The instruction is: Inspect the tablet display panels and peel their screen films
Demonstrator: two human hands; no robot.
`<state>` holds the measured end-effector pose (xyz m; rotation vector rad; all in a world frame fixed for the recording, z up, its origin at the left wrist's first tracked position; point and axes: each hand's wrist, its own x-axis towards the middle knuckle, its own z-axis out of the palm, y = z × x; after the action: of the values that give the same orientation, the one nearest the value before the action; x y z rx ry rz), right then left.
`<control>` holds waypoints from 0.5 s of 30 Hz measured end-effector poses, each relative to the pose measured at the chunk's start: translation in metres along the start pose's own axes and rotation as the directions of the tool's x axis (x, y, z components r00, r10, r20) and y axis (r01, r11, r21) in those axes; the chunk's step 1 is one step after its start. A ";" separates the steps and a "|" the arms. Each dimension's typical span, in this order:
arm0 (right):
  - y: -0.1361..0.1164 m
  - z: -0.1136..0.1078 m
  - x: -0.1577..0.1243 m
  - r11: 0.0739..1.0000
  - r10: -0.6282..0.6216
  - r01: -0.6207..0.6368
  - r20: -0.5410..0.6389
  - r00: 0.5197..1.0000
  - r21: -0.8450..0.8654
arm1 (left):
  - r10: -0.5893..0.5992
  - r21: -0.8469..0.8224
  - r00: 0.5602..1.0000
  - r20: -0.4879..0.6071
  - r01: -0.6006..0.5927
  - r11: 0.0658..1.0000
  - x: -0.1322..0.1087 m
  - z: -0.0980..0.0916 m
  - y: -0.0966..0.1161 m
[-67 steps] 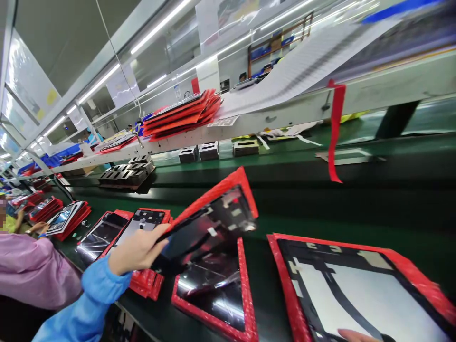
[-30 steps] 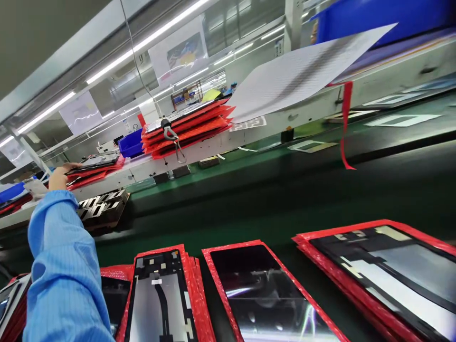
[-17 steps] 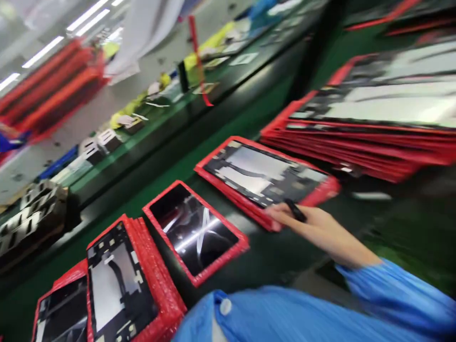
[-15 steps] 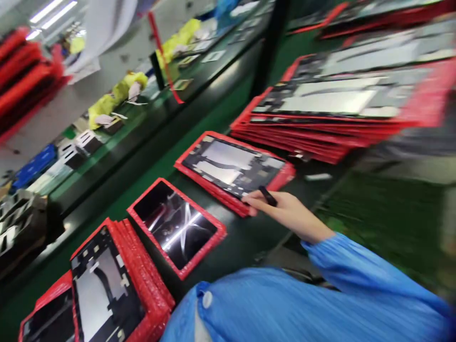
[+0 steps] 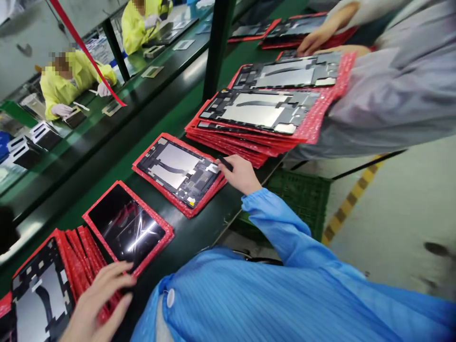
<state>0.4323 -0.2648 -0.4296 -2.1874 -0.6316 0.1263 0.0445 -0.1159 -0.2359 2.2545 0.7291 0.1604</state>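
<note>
Green worktop [image 5: 203, 221] carries tablet panels in red foam frames. Biggest stack [image 5: 263, 128] sits far side, near a co-worker's grey sleeve [image 5: 384, 104]. Left hand [image 5: 96, 301]: fingers [image 5: 117, 270] spread, released, resting on near red foam stack [image 5: 81, 251]. Glass-up panel [image 5: 124, 225] lies between the hands. Right hand [image 5: 240, 175]: fingers clenched on small black tool [image 5: 225, 163], at edge of back-up panel [image 5: 178, 173].

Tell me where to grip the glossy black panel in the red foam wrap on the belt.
Grip the red foam border of the glossy panel along its long edge nearest you, coming from your side with your left hand. The panel lies flat, glossy face up, so pinching the foam should keep fingers off that face.
</note>
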 end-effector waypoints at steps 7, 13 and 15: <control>0.015 0.006 0.016 0.992 -0.117 0.122 0.156 0.981 -0.024 | -0.281 -0.317 0.957 -0.071 0.246 0.916 0.137 0.161 0.003; 0.014 0.003 0.024 0.997 -0.074 0.062 0.257 0.963 0.056 | -0.411 -0.295 0.881 -0.235 0.338 0.894 0.179 0.206 -0.006; 0.012 -0.001 0.025 0.994 -0.037 0.006 0.288 0.957 0.106 | -0.448 -0.301 0.863 -0.233 0.374 0.877 0.179 0.208 -0.007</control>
<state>0.4596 -0.2600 -0.4350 -2.0769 -0.7928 0.4655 0.2574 -0.1433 -0.4074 1.8049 1.2680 0.3644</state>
